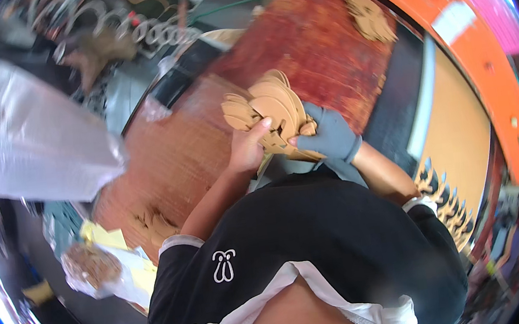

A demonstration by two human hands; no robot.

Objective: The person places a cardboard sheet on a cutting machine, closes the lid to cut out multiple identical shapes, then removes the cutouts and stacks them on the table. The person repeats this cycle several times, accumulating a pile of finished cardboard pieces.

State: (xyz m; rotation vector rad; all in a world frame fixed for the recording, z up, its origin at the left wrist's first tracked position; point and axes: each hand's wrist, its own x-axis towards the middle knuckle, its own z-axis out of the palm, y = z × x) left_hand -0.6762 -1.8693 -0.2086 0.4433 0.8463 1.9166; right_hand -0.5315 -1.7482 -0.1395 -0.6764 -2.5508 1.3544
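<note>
Reddish-brown worktable (316, 40); bare left hand (247, 147), gloved right hand (330, 135) both grip tan cutout stack (275, 106).

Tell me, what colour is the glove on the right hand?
Grey-blue; the glove on the right hand shows best in the head view.

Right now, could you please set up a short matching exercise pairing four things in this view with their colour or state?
Things:
1. left hand
2. right hand
3. stack of tan cut-out pieces
4. work table

Descriptions:
A. reddish-brown, worn surface
B. bare
C. held between both hands
D. in a grey glove

Pairs: 1-B, 2-D, 3-C, 4-A
</note>
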